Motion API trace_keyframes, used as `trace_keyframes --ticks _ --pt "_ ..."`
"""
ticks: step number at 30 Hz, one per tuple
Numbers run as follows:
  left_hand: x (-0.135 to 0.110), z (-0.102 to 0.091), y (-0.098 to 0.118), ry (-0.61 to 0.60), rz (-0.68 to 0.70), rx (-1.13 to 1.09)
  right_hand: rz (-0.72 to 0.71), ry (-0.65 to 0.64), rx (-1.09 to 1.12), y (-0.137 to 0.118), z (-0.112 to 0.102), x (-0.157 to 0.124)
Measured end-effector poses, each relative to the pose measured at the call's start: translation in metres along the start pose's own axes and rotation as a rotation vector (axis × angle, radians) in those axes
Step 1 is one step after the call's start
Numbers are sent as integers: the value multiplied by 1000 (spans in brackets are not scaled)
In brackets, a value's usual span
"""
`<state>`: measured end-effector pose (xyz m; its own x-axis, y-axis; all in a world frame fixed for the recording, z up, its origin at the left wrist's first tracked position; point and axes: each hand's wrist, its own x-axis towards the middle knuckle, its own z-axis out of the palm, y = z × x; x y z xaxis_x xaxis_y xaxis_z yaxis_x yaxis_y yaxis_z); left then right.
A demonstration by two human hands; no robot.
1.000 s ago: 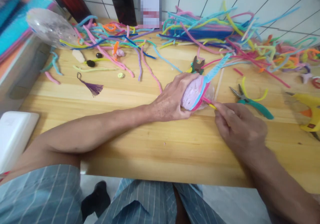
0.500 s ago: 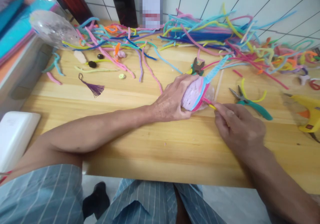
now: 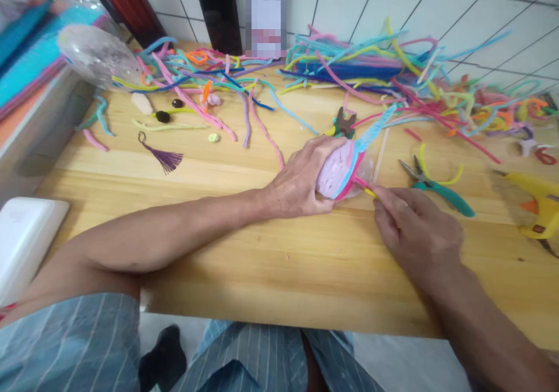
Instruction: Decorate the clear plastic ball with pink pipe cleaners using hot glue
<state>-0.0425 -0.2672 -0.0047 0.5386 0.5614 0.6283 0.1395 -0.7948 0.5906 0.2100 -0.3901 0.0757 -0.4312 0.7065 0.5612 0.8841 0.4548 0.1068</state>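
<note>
My left hand (image 3: 301,176) is wrapped round a rounded lilac craft piece (image 3: 332,173) trimmed with blue and magenta pipe cleaners. A fuzzy light-blue spike (image 3: 378,127) sticks up from its top right. Between the thumb and fingers of my right hand (image 3: 419,229) is a thin pipe cleaner (image 3: 369,191), yellow near the fingers and pink where it meets the piece's right side. Just behind the left fingertips lie dark-jawed pliers (image 3: 345,123). Teal-handled pliers (image 3: 441,191) rest to the right, beyond the right hand.
Tangled pipe cleaners (image 3: 349,69) line the back by the tiled wall. A yellow glue gun (image 3: 539,197) lies at the far right. On the left are a purple tassel (image 3: 163,158), black oval pieces (image 3: 163,116), a clear plastic bag (image 3: 100,57) and a white box (image 3: 30,243).
The whole view has shifted slightly. Both hands keep their grips, and the craft piece stays in nearly the same place and pose.
</note>
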Motion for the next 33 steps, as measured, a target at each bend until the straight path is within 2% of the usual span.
trace_keyframes --ticks 17,21,33 --pt "1 0 7 43 33 59 -59 -9 -22 0 -4 5" --pt "1 1 7 72 45 46 -47 -6 -36 1 -3 4" --pt "1 1 6 52 41 37 -18 -5 -28 2 0 0"
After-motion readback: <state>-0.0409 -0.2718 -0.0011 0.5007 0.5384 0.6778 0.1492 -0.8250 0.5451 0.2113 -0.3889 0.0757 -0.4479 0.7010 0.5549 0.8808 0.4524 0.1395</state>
